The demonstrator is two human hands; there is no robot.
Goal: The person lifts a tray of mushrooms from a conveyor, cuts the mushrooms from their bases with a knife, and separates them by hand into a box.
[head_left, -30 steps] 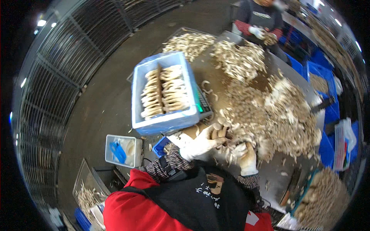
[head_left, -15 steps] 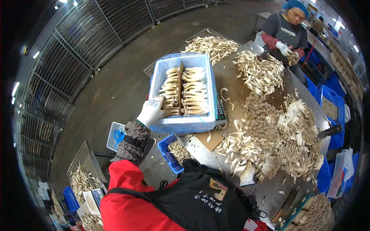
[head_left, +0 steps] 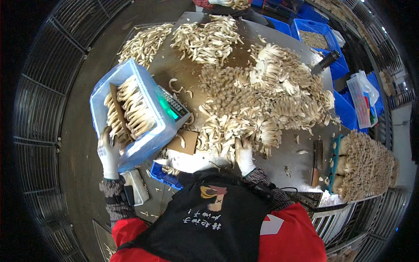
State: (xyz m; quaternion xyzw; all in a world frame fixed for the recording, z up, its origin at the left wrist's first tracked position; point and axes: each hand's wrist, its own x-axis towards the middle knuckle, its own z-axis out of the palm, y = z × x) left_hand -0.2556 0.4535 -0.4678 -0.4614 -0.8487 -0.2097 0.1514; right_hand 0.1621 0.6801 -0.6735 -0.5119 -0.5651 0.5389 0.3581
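Note:
My left hand (head_left: 109, 153), in a white glove with darkened fingertips, is at the near left rim of a pale blue plastic-lined box (head_left: 150, 146). Its fingers and thumb are apart, and I see nothing held between them. Inside the box, long pale mushrooms (head_left: 139, 109) lie in two rows along a brown cardboard divider (head_left: 117, 102). My right hand (head_left: 244, 156), gloved in white, rests at the near edge of a big mushroom heap (head_left: 266, 111). Its fingers are spread against the stems; their tips are partly hidden.
The box sits on a digital scale (head_left: 173, 107) beside a cardboard piece (head_left: 183, 143). Nearer me is a blue basket (head_left: 165, 175). A brush (head_left: 317, 159) and a mushroom block (head_left: 366, 168) lie right. Farther off are loose mushrooms (head_left: 207, 39), blue crates (head_left: 325, 30) and a co-worker's glove (head_left: 221, 2).
My view has swung to the right, so the box appears farther left and tilted. My left hand has shifted nearer the box's near corner. My right hand stays at the heap's near edge.

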